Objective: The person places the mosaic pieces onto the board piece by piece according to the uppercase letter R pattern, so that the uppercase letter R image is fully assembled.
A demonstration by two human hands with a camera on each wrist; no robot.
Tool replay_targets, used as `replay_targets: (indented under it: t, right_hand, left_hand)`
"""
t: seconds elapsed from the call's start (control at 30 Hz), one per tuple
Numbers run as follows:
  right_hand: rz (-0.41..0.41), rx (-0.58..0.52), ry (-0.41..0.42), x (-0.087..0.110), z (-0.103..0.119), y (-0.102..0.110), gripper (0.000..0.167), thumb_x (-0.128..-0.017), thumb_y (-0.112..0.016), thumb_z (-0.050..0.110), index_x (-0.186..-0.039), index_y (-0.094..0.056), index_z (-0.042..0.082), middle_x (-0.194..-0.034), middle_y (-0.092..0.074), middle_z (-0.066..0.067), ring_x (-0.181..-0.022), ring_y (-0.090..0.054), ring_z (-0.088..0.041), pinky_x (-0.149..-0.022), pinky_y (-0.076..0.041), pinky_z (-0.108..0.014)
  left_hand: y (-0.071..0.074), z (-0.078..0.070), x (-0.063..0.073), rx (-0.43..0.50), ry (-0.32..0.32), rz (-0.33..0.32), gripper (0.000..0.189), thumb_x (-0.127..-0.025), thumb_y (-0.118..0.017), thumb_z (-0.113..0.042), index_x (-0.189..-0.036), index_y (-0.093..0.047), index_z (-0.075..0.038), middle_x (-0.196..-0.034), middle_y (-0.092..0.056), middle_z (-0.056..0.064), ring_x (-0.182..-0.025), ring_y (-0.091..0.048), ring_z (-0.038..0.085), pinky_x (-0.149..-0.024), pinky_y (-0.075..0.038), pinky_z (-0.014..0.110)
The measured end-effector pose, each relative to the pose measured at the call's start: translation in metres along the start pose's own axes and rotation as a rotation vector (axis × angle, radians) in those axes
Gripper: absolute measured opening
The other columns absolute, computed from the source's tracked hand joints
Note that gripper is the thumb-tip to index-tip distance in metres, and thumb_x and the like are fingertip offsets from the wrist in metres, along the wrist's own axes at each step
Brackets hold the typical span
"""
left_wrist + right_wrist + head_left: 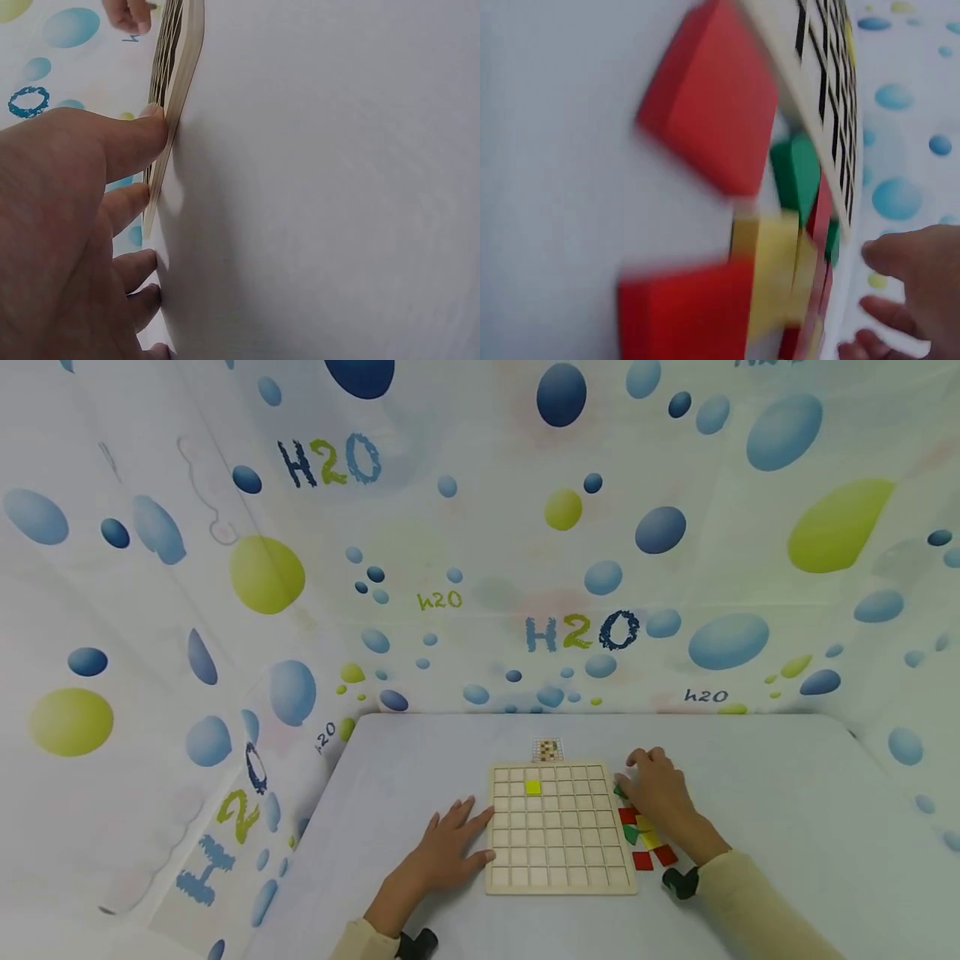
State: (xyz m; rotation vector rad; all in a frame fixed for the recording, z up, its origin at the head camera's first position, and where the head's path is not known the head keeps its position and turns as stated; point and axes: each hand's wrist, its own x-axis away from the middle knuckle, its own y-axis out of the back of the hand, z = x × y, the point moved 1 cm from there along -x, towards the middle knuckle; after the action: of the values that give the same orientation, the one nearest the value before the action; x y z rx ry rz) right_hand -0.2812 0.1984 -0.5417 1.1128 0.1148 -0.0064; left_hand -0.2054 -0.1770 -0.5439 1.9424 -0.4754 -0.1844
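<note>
A pale wooden grid board (558, 887) lies flat on the table, with one yellow square tile (533, 787) in a cell of its upper rows. My left hand (450, 850) is spread at the board's left side; its thumb and index finger touch the edge, also seen in the left wrist view. Off the board's right edge, my right hand (660, 785) hovers above loose tiles, thumb and fingers apart, with nothing visible between them. Close to its thumb lies a green tile (619, 791). Nearer are red tiles (720, 105), yellow tiles (769, 262) and another green tile (796, 176), partly overlapping.
Behind the board's far edge lies a small printed pattern card (547, 750). The white table (420, 760) is bordered by a curtain (480, 527) with printed bubbles and lettering at the back and sides. Dark wrist devices (681, 883) sit at both cuffs.
</note>
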Motion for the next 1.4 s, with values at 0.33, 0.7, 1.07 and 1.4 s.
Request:
replay_targets:
  t: [0.33,0.7,1.07,1.4]
  right_hand:
    - [0.189,0.078,-0.180,-0.007,-0.025,0.020,0.045,-0.097,-0.076,0.029,-0.117,-0.058,-0.007,-0.093,-0.062,-0.019,-0.085,-0.059,-0.032,-0.083,-0.049,-0.057]
    - [0.182,-0.090,-0.116,-0.021,-0.031,0.009,0.040,-0.100,-0.069,0.014,-0.134,-0.058,-0.004,-0.126,-0.057,-0.030,-0.110,-0.053,-0.041,-0.098,-0.049,-0.063]
    - [0.233,-0.220,-0.037,-0.023,-0.042,0.001,0.038,-0.104,-0.066,0.013,-0.139,-0.057,0.001,-0.134,-0.051,-0.028,-0.116,-0.051,-0.040,-0.108,-0.050,-0.060]
    - [0.190,-0.227,0.022,-0.023,-0.040,0.000,0.033,-0.105,-0.065,0.012,-0.133,-0.059,-0.003,-0.122,-0.055,-0.025,-0.109,-0.054,-0.037,-0.104,-0.052,-0.057]
  left_hand:
    - [-0.001,0.004,0.001,0.005,0.001,-0.005,0.070,-0.103,-0.063,-0.051,-0.162,-0.044,-0.021,-0.171,-0.030,0.020,-0.158,-0.026,0.046,-0.122,-0.020,0.074]
    - [0.000,-0.002,0.000,0.011,-0.018,-0.007,0.068,-0.104,-0.062,-0.049,-0.163,-0.043,-0.020,-0.171,-0.030,0.022,-0.158,-0.026,0.048,-0.122,-0.018,0.075]
    - [0.002,-0.005,0.003,0.014,-0.001,-0.004,0.069,-0.103,-0.063,-0.050,-0.162,-0.044,-0.019,-0.171,-0.030,0.022,-0.158,-0.026,0.046,-0.122,-0.018,0.074]
    - [0.000,-0.004,0.003,0.017,-0.002,-0.013,0.070,-0.103,-0.063,-0.051,-0.162,-0.044,-0.020,-0.171,-0.030,0.021,-0.159,-0.025,0.046,-0.122,-0.017,0.074]
